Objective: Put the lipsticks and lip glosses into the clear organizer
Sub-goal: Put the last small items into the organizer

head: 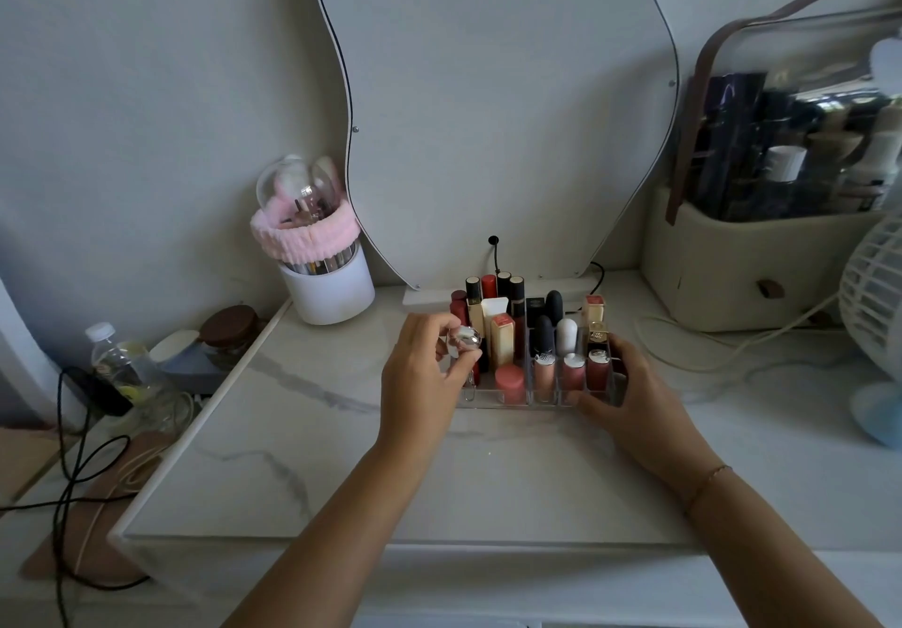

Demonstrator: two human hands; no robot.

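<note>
Holding: my left hand [422, 373] pinches a small shiny silver-capped lip product [463, 340] between thumb and fingertips, at the front left corner of the clear organizer [507, 400].
Left grip: fingers closed on that silver piece, which sits just above the organizer's left compartments; I cannot tell whether its lower end is already in a slot.
Right grip: my right hand [629, 398] wraps the organizer's right front corner, thumb along the front wall and fingers behind the side, clamped on the clear plastic.
Organizer: it stands on the white marble-patterned tabletop [341, 471], just in front of the wavy-edged mirror [488, 115].
Back rows: upright lipsticks [488, 288] in red, black and cream tubes, packed close together.
Front row: three lip glosses [572, 373] with silver collars stand side by side, and a pink round-capped one [509, 378] sits to their left.
Left of organizer: a white brush holder [332, 290] with a pink headband [302, 234] around its clear dome.
Right side: a beige cosmetics case [742, 276] with a clear lid, and a white fan [873, 305] at the edge.
Wrist: a thin bracelet [707, 481] on my right arm.
</note>
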